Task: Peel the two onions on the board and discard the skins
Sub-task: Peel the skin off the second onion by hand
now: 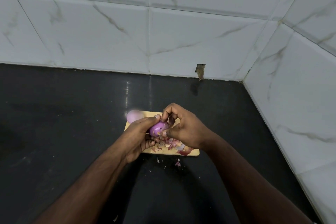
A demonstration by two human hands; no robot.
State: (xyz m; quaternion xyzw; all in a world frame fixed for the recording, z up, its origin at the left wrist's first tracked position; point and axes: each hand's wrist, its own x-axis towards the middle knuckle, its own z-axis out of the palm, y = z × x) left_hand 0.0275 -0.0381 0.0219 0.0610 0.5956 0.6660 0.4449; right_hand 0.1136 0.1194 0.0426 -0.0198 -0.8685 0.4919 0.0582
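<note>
Left hand [138, 132] grips onion 2 [158, 128] above the board [192, 153], steadying it while right hand [183, 129] pinches its skin; onion 1 [134, 115] waits at 10 o'clock

Two onions are showing: one onion [158, 128] sitting in the hands, a second onion [134, 115] lying at the board's ten o'clock corner. One wooden board [192, 153] is lying there, two hands working (left hand [136, 137], right hand [183, 129]), and skin scraps [172, 144] are scattering, too many for counting
</note>
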